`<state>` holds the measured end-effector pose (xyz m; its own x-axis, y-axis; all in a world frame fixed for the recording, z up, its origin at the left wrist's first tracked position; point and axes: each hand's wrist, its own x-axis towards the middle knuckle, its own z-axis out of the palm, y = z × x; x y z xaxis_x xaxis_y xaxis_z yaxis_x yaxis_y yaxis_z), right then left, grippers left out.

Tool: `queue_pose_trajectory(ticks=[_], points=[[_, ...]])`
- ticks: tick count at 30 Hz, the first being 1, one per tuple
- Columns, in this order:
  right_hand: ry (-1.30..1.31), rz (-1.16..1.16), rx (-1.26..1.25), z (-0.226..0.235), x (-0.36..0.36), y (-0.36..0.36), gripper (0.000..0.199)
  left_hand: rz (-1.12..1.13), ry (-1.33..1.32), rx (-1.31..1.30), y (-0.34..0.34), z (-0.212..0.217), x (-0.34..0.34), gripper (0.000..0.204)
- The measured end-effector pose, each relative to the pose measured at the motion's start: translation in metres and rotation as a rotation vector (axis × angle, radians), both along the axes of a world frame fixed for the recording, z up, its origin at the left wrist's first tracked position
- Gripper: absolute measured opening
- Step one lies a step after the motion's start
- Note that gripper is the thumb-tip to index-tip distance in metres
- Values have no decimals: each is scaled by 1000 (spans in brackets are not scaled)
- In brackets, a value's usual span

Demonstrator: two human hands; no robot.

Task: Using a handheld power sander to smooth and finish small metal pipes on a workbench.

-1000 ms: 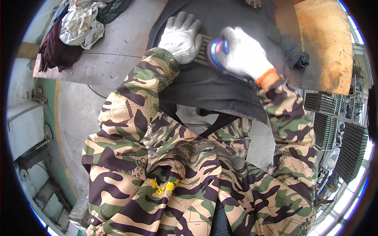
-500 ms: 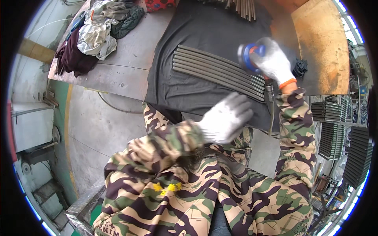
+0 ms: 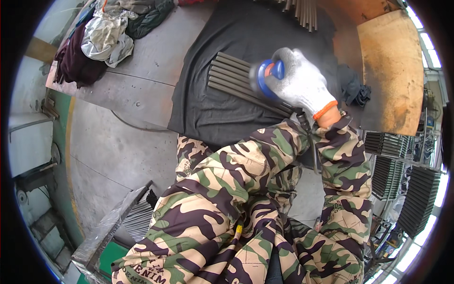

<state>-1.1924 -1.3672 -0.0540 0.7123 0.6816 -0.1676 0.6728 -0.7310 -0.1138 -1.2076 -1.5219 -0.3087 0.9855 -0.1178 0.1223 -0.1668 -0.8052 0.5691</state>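
Right hand [image 3: 302, 85] clamped a blue power sander [image 3: 265, 78] flat onto grey metal strips [image 3: 236, 78], steadying contact; left hand's grip hidden.

A blue, round-bodied power tool [image 3: 265, 78] with an orange part is gripped within the gloved fingers [image 3: 295, 78]. Beneath and left of the fingers, grey metal strips [image 3: 231, 78] are laid side by side, flat on a dark mat.

Gloved right hand [image 3: 302, 87] raised, fingers [image 3: 286, 59] curled closed; left hand unseen.
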Motion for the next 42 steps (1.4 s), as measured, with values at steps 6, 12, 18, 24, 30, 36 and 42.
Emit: queue_pose_trajectory(ticks=[6, 12, 18, 24, 30, 36, 42], points=[[4, 25, -40, -20, -4, 12, 49, -108, 17, 99, 0, 28, -17, 38], [-89, 107, 32, -17, -11, 28, 42, -138, 3, 101, 4, 42, -11, 38], [-129, 91, 22, -20, -7, 41, 36, -155, 0, 70, -1, 49, -13, 38], [-115, 117, 32, -18, -12, 34, 37, -156, 7, 42, -2, 60, -22, 38], [-75, 192, 97, -16, -17, 13, 39, -168, 14, 23, 2, 63, -24, 38], [-120, 158, 67, -19, -14, 26, 38, -168, 10, 30, -3, 60, -17, 39], [-99, 174, 73, -16, -19, 45, 33, -182, 0, 49, -3, 69, -19, 39]])
